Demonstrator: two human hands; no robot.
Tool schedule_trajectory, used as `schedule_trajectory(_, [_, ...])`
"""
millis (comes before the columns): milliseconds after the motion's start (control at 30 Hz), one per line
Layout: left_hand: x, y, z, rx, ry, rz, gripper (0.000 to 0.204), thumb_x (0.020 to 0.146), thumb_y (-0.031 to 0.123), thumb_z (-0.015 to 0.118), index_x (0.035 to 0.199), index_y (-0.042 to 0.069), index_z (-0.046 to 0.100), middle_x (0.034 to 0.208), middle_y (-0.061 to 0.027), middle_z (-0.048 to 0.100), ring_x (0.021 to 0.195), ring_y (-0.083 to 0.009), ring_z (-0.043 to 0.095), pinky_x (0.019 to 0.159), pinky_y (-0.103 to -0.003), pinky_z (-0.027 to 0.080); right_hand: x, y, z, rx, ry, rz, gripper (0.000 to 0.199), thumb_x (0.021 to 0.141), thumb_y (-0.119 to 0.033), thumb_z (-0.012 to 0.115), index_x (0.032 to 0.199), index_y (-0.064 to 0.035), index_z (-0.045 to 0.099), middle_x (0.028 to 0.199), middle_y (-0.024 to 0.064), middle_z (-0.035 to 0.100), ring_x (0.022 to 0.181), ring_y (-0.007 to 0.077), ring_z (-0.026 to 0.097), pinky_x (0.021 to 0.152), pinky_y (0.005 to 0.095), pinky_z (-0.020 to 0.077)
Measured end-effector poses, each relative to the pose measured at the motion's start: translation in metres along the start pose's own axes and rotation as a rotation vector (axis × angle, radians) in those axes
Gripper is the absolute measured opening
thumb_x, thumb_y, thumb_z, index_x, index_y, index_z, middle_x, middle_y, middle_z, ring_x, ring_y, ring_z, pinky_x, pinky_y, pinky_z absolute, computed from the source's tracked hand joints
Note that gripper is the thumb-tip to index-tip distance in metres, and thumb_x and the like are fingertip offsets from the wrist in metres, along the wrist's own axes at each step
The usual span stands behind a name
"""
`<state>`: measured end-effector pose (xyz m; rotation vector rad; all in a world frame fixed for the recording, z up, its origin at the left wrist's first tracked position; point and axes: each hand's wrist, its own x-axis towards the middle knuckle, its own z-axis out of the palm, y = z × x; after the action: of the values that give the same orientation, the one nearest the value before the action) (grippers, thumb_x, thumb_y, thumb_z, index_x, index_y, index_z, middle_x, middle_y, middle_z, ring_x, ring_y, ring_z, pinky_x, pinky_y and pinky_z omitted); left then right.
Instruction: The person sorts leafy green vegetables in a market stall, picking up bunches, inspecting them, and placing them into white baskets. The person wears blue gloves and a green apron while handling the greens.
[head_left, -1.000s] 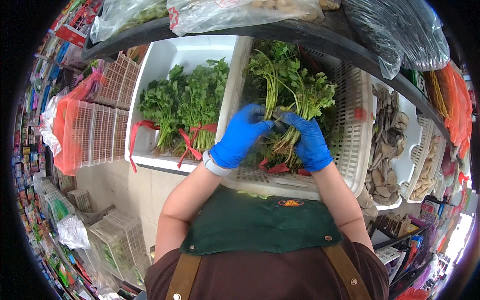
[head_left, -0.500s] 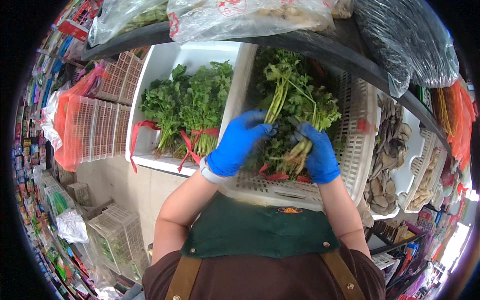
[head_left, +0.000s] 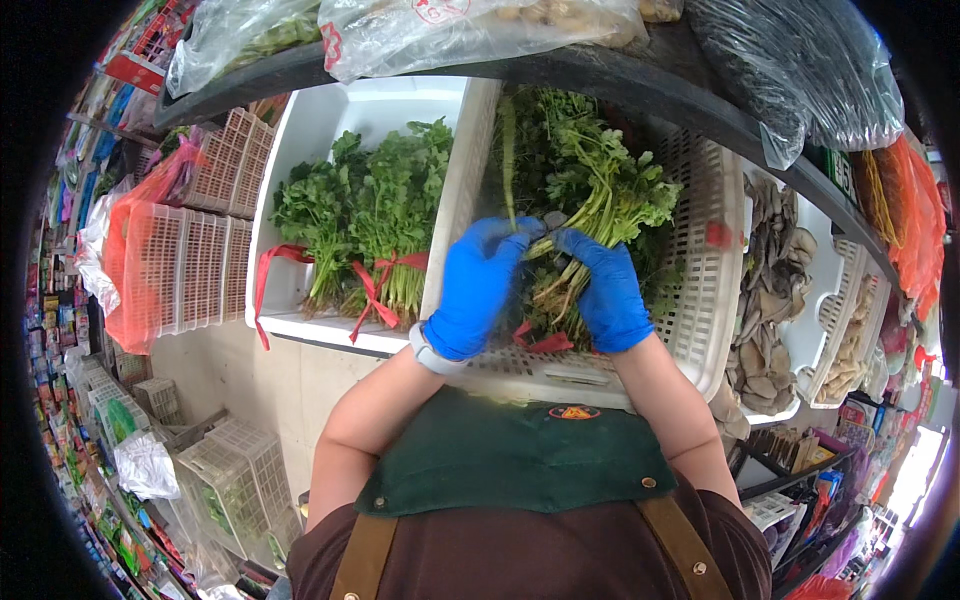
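Both my hands wear blue gloves and work above a pale perforated crate (head_left: 715,290) of leafy greens. My left hand (head_left: 478,290) is closed on a single long green stalk (head_left: 508,165) that points up and away. My right hand (head_left: 605,295) is closed round a bunch of leafy celery (head_left: 605,205), its pale stalks and root ends hanging below the fingers. The fingertips of the two hands nearly meet at the stalks. A small dark grey piece (head_left: 554,218) shows at the right fingertips; what it is I cannot make out. Red ribbon (head_left: 545,342) lies in the crate.
To the left, a white bin (head_left: 275,210) holds leafy bundles (head_left: 400,215) tied with red ribbon. Grey mushrooms (head_left: 765,345) stand in a tray on the right. A dark shelf edge (head_left: 560,68) with plastic bags crosses above the crate. Stacked crates (head_left: 205,265) stand far left.
The several stalks at my left hand have given way to one long stalk. The bunch in my right hand has tilted, and that hand has moved left, closer to the left one.
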<state>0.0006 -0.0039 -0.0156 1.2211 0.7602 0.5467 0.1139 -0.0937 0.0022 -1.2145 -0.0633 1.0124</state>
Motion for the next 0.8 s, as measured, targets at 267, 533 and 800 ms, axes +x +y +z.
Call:
schedule_trajectory(267, [-0.012,0.013,0.006,-0.303,0.074,-0.09,0.022,0.09,0.013,0.046,0.105,-0.001,0.053,0.099,-0.0082,0.06,0.092,-0.0146,0.056,0.077,-0.029,0.048,-0.004,0.004,-0.002,0.118,-0.016,0.016,0.022,0.077,-0.003,0.059,0.099,-0.0027,0.058,0.09,0.0052,0.063,0.075,0.0126,0.059,0.063,0.023,0.0471])
schedule_trajectory(533, [-0.006,0.008,0.001,-0.331,0.107,-0.113,0.022,0.09,0.014,0.047,0.104,-0.001,0.054,0.097,-0.0083,0.06,0.087,-0.015,0.058,0.074,-0.028,0.049,-0.009,0.007,-0.002,0.02,-0.024,-0.068,0.023,0.077,-0.001,0.058,0.1,0.0003,0.057,0.089,0.007,0.063,0.075,0.0125,0.058,0.065,0.0234,0.0458])
schedule_trajectory(800, [-0.008,0.018,-0.017,0.147,-0.293,-0.151,0.031,0.091,0.014,0.044,0.116,-0.002,0.05,0.102,-0.0091,0.059,0.092,-0.012,0.054,0.081,-0.024,0.043,-0.02,-0.025,-0.027,-0.141,-0.107,-0.11,0.027,0.075,-0.003,0.059,0.102,0.0013,0.059,0.094,0.0095,0.064,0.082,0.0153,0.06,0.072,0.0264,0.0463])
